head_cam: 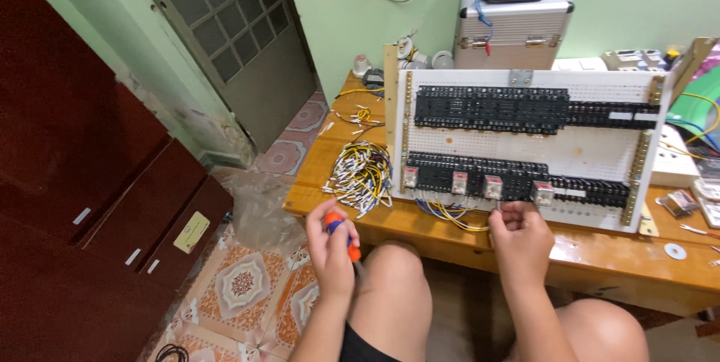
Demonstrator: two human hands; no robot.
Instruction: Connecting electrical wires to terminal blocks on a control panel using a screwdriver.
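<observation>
Nearest us, our left hand (332,246) is clamped on the orange-handled screwdriver (339,231) below the white panel (525,153), while our right hand (519,236) pinches thin yellow wires (459,217) at its lower edge — light, floppy, best held near the ends.

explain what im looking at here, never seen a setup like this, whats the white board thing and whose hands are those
This is one picture from a camera worn on a person's head, looking down at their own hands and bare knees. They sit at a low wooden table. Propped on it is a white perforated panel carrying two rows of black terminal blocks and several small clear relays, with yellow and blue wires hanging below. The left hand grips a screwdriver with an orange handle. The right hand pinches the wires under the lower row. A bundle of loose wires lies left of the panel, and a silver case stands behind.
</observation>
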